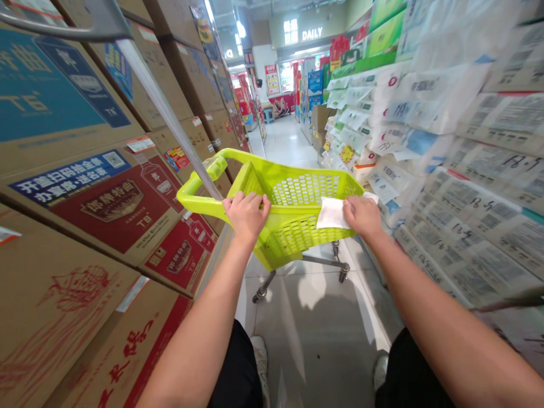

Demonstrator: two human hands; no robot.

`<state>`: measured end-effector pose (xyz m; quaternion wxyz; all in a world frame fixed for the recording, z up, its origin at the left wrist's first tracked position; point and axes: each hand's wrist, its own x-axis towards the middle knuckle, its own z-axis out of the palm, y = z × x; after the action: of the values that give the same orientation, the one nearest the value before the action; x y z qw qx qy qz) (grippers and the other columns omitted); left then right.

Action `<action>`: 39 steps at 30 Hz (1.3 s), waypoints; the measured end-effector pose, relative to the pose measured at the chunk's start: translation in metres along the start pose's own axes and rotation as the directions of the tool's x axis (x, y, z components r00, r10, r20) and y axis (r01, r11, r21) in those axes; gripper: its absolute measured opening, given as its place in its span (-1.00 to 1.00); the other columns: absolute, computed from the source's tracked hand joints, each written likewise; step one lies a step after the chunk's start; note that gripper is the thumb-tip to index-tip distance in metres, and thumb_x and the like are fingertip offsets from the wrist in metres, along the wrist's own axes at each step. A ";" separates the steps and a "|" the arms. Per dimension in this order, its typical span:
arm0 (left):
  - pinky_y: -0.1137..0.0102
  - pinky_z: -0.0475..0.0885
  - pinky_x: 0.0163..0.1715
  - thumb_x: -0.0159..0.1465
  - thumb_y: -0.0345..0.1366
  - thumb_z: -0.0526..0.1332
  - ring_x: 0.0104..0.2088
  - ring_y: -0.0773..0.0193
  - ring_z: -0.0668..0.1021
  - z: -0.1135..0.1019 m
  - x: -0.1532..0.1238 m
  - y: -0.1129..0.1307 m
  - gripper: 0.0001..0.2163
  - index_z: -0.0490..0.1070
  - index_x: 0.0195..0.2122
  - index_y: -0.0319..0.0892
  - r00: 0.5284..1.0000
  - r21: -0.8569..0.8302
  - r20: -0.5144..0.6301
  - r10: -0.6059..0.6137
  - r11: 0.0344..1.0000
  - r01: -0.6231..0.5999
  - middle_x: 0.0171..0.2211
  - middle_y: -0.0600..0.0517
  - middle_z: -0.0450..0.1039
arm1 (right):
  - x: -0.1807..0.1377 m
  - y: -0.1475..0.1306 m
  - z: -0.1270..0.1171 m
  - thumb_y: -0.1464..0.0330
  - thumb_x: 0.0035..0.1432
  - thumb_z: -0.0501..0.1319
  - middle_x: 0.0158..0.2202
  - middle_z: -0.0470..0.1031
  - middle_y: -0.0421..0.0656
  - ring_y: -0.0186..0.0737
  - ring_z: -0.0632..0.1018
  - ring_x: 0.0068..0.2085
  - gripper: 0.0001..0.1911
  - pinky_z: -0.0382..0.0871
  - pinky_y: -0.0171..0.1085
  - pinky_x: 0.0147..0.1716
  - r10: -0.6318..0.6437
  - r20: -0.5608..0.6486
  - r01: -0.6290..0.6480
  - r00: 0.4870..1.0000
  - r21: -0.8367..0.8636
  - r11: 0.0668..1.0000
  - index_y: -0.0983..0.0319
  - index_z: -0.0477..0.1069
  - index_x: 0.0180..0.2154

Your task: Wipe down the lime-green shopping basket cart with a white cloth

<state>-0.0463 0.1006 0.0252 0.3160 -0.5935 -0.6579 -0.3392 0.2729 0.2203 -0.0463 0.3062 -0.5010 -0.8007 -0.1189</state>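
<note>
A lime-green plastic shopping cart (293,226) stands sideways across the aisle in front of me, its handle end to the left. My left hand (246,215) is closed over the near rim of the basket, close to the handle. At the right end of that rim, my right hand (363,215) is closed on a white cloth (332,213), which drapes over the rim. The basket's perforated far wall shows; its floor is mostly hidden by the near side. A metal pole (170,116) slants down from the upper left towards the cart handle, and its lower end is hidden.
Stacked cardboard cartons (123,209) line the left side. On the right rise piles of plastic-wrapped tissue packs (399,136). Tiled floor (293,136) runs on past the cart to a blue stool (268,115) and boxed goods. My legs and shoes flank the near floor.
</note>
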 end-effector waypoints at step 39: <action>0.02 0.09 -0.12 0.44 -0.14 0.10 -0.21 0.04 0.47 -0.015 -0.015 0.042 -0.70 0.40 -0.43 -0.08 0.989 0.040 0.030 0.145 0.989 -0.146 -0.35 -0.04 0.58 | 0.007 -0.142 -0.019 0.24 0.52 -0.05 -0.18 0.64 -0.02 -0.01 0.51 -0.11 -0.60 0.07 -0.08 -0.09 -0.064 -0.043 0.071 0.997 0.176 0.982 0.20 0.50 -0.23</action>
<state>-0.0026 0.0823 0.0248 0.3434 -0.6375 -0.6240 -0.2937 0.1535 0.1491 -0.0100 0.3603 -0.4421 -0.8187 -0.0666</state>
